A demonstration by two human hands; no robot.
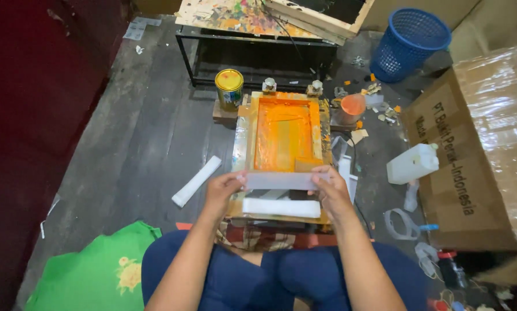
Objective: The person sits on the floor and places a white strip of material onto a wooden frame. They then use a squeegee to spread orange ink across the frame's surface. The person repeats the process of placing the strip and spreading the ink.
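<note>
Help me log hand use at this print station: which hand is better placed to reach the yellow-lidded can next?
Probably the left hand. The yellow-lidded can stands at the orange-inked screen frame's far left corner, on that hand's side. The right hand would have to cross the frame. Both now hold the pale strip.

Both hands (224,193) (330,190) forward, fingers pinched.

From my seat the printing screen frame (283,133) sits dead ahead on the floor, paint can (229,87) behind-left of it, cup (352,107) behind-right, jerrycan (413,163) and cardboard box (471,150) off right, laundry basket (410,41) far back-right.
</note>
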